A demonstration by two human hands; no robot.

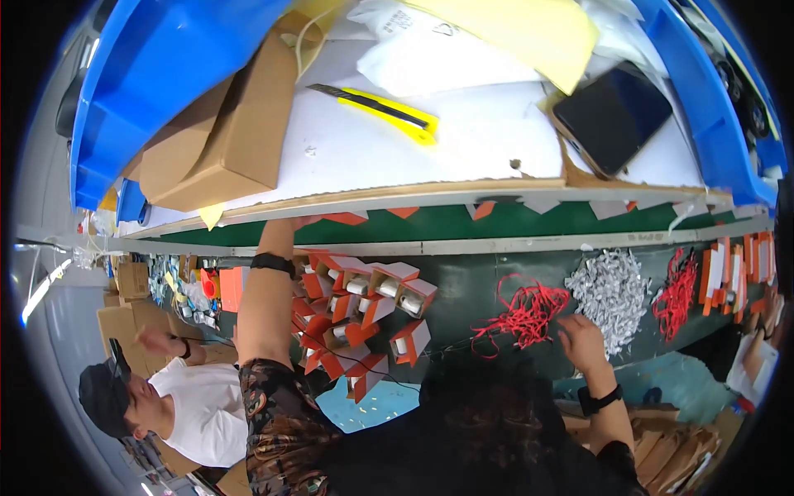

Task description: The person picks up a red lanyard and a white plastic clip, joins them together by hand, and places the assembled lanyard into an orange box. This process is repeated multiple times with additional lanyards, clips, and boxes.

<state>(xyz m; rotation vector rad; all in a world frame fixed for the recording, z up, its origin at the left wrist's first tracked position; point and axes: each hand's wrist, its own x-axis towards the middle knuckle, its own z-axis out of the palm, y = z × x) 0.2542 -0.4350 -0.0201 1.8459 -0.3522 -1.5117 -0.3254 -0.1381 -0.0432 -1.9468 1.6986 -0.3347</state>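
My left arm reaches forward beneath the raised shelf, and only a bit of my left hand shows at the shelf's edge. Its fingers are hidden, so I cannot tell what they hold. Below that arm stand several open orange-and-white small boxes, some with white round items inside. My right hand hovers loosely curled, fingers apart, with nothing visible in it. It is between a tangle of red cords and a heap of small silver-grey packets. A second bunch of red cords lies further right.
On the white shelf lie a yellow utility knife, a dark phone and a brown carton, between blue bins. More orange boxes stand far right. A co-worker in a white shirt is at left.
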